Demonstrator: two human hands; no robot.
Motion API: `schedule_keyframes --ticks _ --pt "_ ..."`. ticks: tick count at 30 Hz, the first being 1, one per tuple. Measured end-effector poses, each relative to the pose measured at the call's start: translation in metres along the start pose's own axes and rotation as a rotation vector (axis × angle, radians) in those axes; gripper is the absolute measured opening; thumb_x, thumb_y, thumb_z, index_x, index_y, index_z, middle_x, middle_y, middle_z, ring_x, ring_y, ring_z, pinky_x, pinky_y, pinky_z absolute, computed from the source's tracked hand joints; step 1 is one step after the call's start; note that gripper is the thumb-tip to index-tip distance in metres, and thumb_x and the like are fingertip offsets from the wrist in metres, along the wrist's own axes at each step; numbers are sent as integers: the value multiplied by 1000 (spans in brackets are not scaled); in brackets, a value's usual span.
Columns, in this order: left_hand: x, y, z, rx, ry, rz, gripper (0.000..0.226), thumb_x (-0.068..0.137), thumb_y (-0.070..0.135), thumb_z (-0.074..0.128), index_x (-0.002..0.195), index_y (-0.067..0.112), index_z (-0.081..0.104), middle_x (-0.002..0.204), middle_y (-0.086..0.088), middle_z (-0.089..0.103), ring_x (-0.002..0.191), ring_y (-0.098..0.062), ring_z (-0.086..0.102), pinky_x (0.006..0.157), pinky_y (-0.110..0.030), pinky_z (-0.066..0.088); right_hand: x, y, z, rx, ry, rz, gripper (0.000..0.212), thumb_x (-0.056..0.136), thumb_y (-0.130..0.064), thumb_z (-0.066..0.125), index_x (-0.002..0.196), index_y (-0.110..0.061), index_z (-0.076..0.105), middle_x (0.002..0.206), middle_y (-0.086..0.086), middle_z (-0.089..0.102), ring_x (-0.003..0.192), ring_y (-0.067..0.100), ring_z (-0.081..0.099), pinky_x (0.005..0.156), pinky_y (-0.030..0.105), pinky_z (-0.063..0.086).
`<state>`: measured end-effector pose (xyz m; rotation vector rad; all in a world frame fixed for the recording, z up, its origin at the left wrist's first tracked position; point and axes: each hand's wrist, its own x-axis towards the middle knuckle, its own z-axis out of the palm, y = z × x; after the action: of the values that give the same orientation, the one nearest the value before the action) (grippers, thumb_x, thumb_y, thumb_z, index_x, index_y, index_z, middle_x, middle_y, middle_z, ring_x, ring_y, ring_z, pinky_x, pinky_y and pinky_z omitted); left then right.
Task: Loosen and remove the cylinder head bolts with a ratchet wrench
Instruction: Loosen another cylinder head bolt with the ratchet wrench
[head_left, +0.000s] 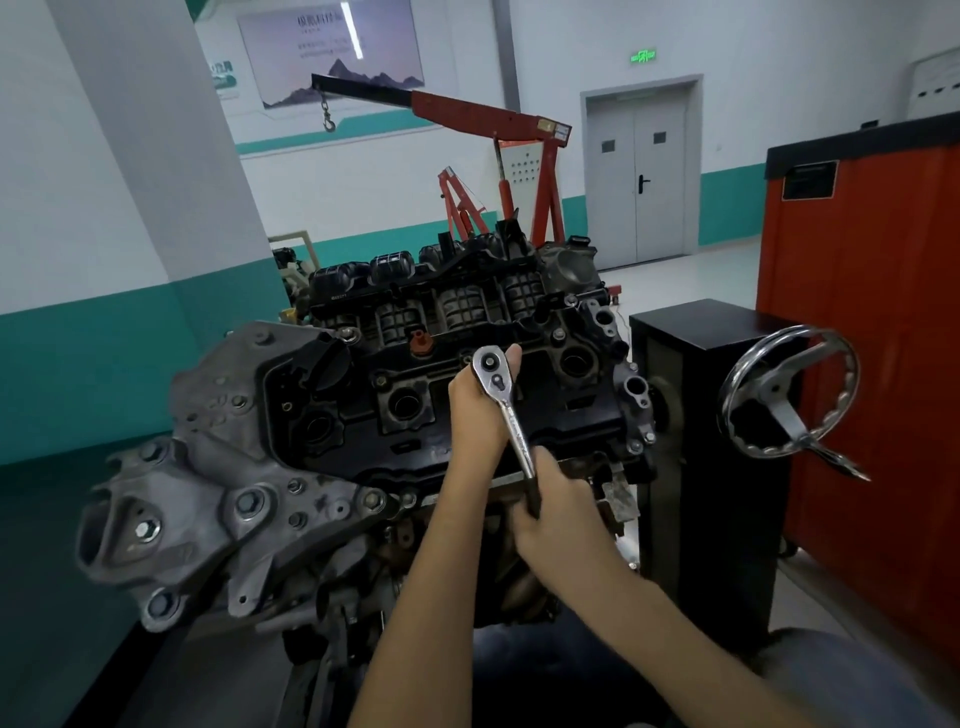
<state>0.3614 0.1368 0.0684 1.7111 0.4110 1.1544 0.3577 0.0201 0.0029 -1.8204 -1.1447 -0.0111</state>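
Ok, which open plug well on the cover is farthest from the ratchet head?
The leftmost well, just below the black round cap; the middle well and the right well sit either side of the head of the ratchet wrench.

Left hand (475, 410) cups the ratchet wrench (506, 410) head over the black cylinder head cover (395, 405); right hand (558, 512) grips its handle.

Green exit sign (643, 56) above double door (636, 176); poster (332, 47) lettering unreadable

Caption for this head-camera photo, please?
Left hand steadies the ratchet wrench head on the engine; right hand grips its handle.
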Motion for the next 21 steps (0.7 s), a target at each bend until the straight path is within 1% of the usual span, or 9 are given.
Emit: schedule_keyframes --ticks 3,5,8,10,12,14,17,19,21 --pt "0 1 -12 26 -94 25 50 93 28 63 62 5 32 60 -6 34 60 -16 33 63 -30 32 10 7 -23 -104 -45 -26 26 83 -8 54 103 -23 46 65 -6 46 52 7 46 49 19 35" --pt "1 5 -16 59 -150 75 48 92 27 65 63 2 37 60 -6 40 61 -16 38 63 -29 35 24 18 -58 -193 -147 -57 26 82 -7 54 102 -23 51 69 -2 53 54 12 53 51 26 43" --pt "7 13 -15 109 -252 109 47 92 21 64 53 17 40 50 10 41 52 -5 39 60 -20 38 58 24 -112 -424 -283 -187 25 83 -6 56 101 -24 55 70 -4 56 56 9 58 54 29 50" --pt "7 13 -13 80 -271 115 54 95 15 61 47 28 41 48 15 39 51 1 41 68 -20 43 82 19 -133 -651 -297 -271 24 87 -12 56 105 -28 54 66 -10 50 54 0 49 52 22 43" --pt "3 9 -11 15 -212 124 53 96 13 59 47 29 48 50 16 44 59 3 51 74 -13 45 90 17 -138 -744 -256 -304 22 88 -16 56 105 -30 51 64 -11 46 55 -1 44 52 20 37" --pt "-2 5 -8 -48 -144 123 45 97 17 58 55 19 43 55 11 40 59 -4 44 67 -9 41 75 23 -124 -674 -197 -252 19 87 -17 57 97 -29 46 66 -7 49 55 7 49 50 22 39" --pt "-4 3 -1 -78 -116 124 46 98 20 58 60 16 31 54 13 32 56 -6 31 63 -14 36 25 27 -76 -241 -83 -103 24 83 -11 58 81 -26 39 63 1 51 52 17 51 52 31 46" --pt "-3 5 2 -61 -86 115 48 97 16 57 61 18 27 54 15 27 53 -3 26 62 -11 35 3 17 -35 -15 12 -18 28 82 -8 58 77 -25 37 58 0 48 45 9 46 44 18 38" --pt "-3 7 4 -121 -49 86 47 97 7 56 62 19 27 57 12 25 54 -1 26 67 -6 38 -4 1 -2 119 43 49 23 83 -6 55 86 -24 42 57 0 45 42 6 46 40 16 35"
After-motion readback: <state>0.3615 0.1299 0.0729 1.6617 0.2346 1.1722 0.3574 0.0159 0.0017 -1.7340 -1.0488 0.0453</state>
